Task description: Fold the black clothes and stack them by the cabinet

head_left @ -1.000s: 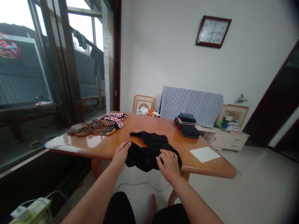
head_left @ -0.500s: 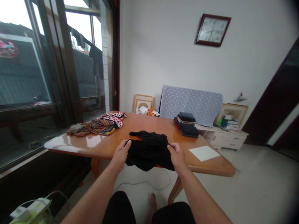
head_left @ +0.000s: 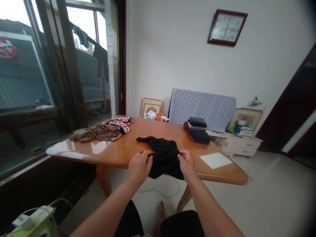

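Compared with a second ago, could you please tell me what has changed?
The left hand has moved right, toward the right hand, narrowing the black cloth between them. The right hand, earlier resting on the cloth, now pinches its edge. The folded stack, patterned clothes and white sheet stayed put.

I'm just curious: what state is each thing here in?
Black garment: bunched, partly on the table
Left hand: closed on the garment
Right hand: closed on the garment
Patterned clothes: loosely heaped
Cloth stack: neatly folded
White sheet: lying flat
Dotted cloth: draped
Wall clock: hung
Drawers: apparently shut
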Motion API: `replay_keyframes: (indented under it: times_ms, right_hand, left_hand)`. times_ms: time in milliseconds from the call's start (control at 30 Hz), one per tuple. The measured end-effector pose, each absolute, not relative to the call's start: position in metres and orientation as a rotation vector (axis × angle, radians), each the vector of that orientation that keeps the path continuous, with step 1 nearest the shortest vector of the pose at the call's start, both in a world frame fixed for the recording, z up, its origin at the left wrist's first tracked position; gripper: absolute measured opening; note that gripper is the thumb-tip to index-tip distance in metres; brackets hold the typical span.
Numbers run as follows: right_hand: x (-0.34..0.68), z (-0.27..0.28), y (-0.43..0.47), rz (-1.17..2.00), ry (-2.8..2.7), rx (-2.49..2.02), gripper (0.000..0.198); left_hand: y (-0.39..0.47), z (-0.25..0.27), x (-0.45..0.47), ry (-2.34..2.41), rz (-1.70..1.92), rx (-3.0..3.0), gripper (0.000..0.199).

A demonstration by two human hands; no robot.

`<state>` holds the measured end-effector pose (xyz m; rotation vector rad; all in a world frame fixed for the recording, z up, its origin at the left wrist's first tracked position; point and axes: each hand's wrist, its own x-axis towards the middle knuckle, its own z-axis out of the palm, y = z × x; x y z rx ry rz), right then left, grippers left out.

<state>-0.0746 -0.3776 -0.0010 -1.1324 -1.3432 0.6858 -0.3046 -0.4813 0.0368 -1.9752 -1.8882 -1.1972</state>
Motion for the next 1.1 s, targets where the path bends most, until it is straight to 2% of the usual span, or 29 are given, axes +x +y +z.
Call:
replay_keyframes:
  times_ms: [133,267,733,967,1100]
  right_hand:
    - [-0.074,0.002,-0.387,0.759,-1.318,-1.121,0.035]
    - [-0.070,0.000,-0.394,0.782,-1.324,-1.150,0.038]
    - [-0.068,-0.008,-0.404,0.772,-1.326,-1.199,0.040]
    - [-0.058,-0.002,-0.411,0.799,-1.341,-1.225,0.047]
    - [-0.043,0.000,-0.414,0.766,-1.483,-1.240,0.048]
  left_hand:
    - [-0.494,0.017,-0.280,-1.911,-0.836,-2.150,0.034]
    - [-0.497,0.002,-0.274,-1.940,-0.692,-2.199,0.023]
    - [-0.508,-0.004,-0.281,-1.795,-0.726,-2.189,0.022]
    - [-0.510,0.002,-0.287,-1.858,-0.677,-2.131,0.011]
    - [-0.510,0.003,-0.301,-1.873,-0.874,-2.016,0.028]
